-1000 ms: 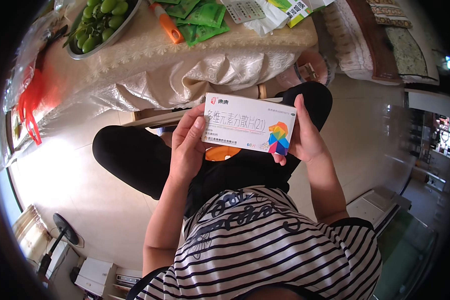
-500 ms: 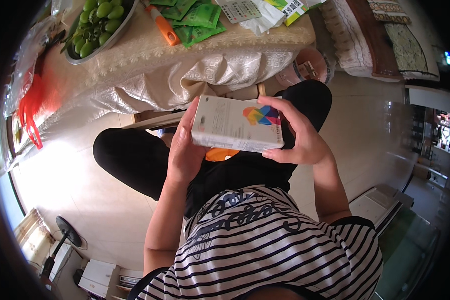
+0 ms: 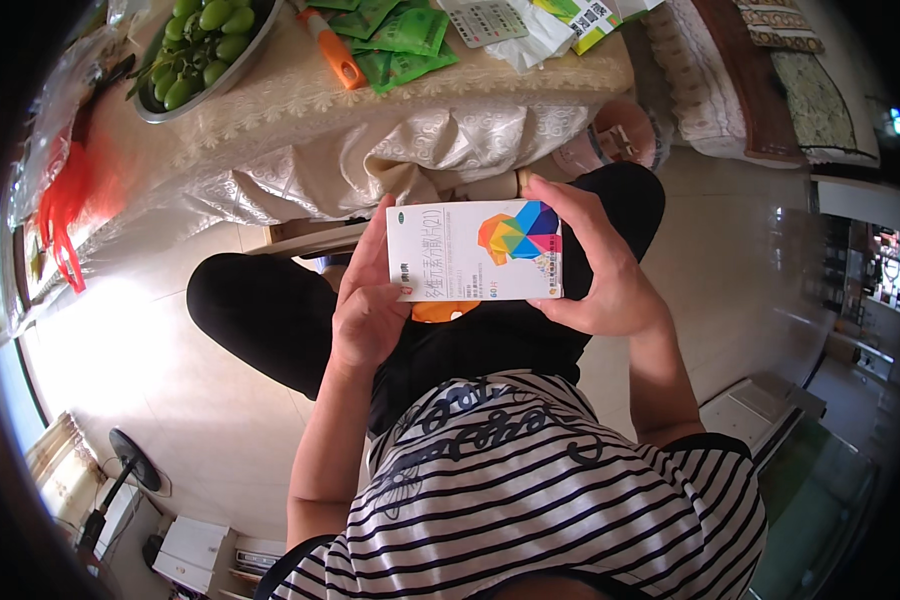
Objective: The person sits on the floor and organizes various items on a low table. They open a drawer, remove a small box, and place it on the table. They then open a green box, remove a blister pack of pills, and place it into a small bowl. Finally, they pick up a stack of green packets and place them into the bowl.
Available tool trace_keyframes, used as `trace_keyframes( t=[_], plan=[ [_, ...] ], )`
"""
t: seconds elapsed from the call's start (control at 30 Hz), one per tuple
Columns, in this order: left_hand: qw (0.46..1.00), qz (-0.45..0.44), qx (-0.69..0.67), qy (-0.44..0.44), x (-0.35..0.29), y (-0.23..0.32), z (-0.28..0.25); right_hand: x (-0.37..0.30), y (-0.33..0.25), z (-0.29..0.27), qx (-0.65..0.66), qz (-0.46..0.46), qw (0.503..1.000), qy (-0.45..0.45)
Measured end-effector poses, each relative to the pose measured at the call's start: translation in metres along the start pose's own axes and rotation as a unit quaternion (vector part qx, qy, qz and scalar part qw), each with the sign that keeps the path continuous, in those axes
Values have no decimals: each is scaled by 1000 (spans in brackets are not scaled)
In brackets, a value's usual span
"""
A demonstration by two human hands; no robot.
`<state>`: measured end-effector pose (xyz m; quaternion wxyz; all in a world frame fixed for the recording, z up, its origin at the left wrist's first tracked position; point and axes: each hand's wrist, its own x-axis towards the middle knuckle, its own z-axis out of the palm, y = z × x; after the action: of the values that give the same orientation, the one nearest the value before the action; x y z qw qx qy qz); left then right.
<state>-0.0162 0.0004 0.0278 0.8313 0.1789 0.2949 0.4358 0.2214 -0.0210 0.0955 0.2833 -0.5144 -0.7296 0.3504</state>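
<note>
Above my lap I hold a white cardboard medicine box (image 3: 448,262) with a multicoloured shape printed at its right end. Its broad printed face is turned up toward me. My left hand (image 3: 368,310) grips the left end, with the thumb on the near left corner and the fingers along the far side. The right end sits between the thumb and fingers of my right hand (image 3: 605,270); the thumb is at the near corner and a finger reaches the far one. Part of something orange (image 3: 445,309) shows just under the box.
Ahead stands a table with a lace-edged cream cloth (image 3: 300,130). On it are a metal bowl (image 3: 232,80) of green fruit, green sachets (image 3: 405,40), an orange-handled tool (image 3: 338,58) and a green-and-white box (image 3: 585,20). A pinkish bin (image 3: 625,135) stands by my right knee.
The box has tilted so that its broad face now points squarely at me and its near side no longer shows. My left thumb has come onto its near left corner.
</note>
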Motion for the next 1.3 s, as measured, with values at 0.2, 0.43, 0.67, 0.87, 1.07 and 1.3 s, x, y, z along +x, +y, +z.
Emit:
trace_keyframes(
  t=[0.2,0.43,0.67,0.87,1.07,1.3],
  plan=[
    [1000,14,-8,5,2,-2,-1,2,-2,6,3,-12,1000,23],
    [989,28,-132,66,1,-9,0,2,1,24,-6,-33,998,59],
    [975,19,-221,5,10,-21,-30,-6,11,44,201,61,975,78],
    [965,34,-258,28,14,-31,-35,-4,4,45,124,32,988,90],
    [968,28,-244,48,13,-33,-32,-2,0,44,102,28,990,96],
    [982,-9,-185,-30,8,-24,-27,2,9,38,289,146,941,94]
  ],
)
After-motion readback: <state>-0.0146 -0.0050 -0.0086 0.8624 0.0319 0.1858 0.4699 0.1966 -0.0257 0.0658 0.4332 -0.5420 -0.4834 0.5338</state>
